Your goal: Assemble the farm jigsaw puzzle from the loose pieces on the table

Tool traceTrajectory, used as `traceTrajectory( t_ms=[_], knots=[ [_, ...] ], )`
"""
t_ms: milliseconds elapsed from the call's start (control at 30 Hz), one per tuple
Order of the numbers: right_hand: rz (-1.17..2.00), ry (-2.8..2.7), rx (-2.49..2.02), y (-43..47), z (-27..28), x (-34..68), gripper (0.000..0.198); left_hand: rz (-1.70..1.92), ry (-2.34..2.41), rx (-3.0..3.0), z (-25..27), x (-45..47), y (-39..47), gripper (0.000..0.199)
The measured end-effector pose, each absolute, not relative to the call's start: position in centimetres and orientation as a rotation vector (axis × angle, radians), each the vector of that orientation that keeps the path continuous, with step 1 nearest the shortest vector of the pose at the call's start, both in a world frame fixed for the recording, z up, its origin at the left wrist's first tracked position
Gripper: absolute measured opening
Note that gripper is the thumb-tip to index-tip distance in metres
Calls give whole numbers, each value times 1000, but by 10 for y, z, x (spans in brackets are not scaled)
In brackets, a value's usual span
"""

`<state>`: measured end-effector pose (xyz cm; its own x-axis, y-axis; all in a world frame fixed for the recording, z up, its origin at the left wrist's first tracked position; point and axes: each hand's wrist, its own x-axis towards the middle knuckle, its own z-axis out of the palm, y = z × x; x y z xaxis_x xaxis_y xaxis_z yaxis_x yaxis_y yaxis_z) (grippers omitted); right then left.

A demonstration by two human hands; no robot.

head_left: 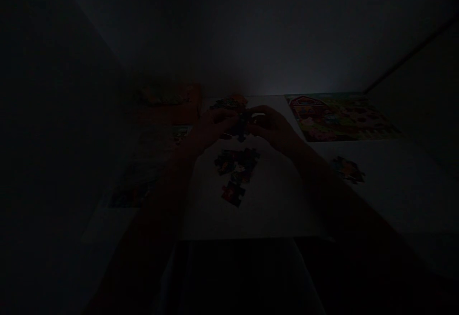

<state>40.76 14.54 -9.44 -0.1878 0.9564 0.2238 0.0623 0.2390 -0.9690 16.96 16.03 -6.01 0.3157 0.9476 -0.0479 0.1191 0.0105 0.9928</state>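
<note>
Lighting is very low; fine detail cannot be verified. The left hand [211,128] and the right hand [270,126] meet over the white desk [258,222], thumbs and fingers curled in and pinching a dark puzzle section [241,131] between them. Whether the section is one piece or several joined cannot be told; at least one tab points toward the wearer. It is at the middle of the work area, just beyond a cluster of puzzle pieces [234,164]. A reddish piece [233,193] lies at the cluster's near end; whether the two are interlocked is unclear.

Assessment of handling: the two-sided hold appears sound. Pressure is best kept light and on the edges, leaving tabs and sockets exposed, since squeezing could bend the card or spring a joint. Keeping the section level and square, with support beneath, is advisable. Forearms should be kept off the cluster.

Surroundings: a small pile of pieces [229,101] lies beyond the hands; a farm picture sheet [344,119] and a few loose pieces [347,169] lie to the right; an orange box [168,109] stands at far left. More light is recommended.
</note>
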Motion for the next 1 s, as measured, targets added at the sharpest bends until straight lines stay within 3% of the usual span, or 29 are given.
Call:
traceTrajectory(
  t_ms=[100,267,500,733,1000],
  knots=[
    [1063,-1485,-1021,146,-93,411,62,845,1063,1337,-59,170,158,19],
    [1048,-1590,-1012,145,-88,412,61,811,1044,1351,-58,172,156,33],
    [892,-1612,-1143,141,-82,414,64,941,1107,1328,-58,172,161,24],
    [958,-1681,-1180,145,-78,417,60,971,1144,1286,-60,172,165,20],
    [652,-1450,-1449,74,-26,519,45,1006,1083,1329,-67,172,168,28]
  ],
)
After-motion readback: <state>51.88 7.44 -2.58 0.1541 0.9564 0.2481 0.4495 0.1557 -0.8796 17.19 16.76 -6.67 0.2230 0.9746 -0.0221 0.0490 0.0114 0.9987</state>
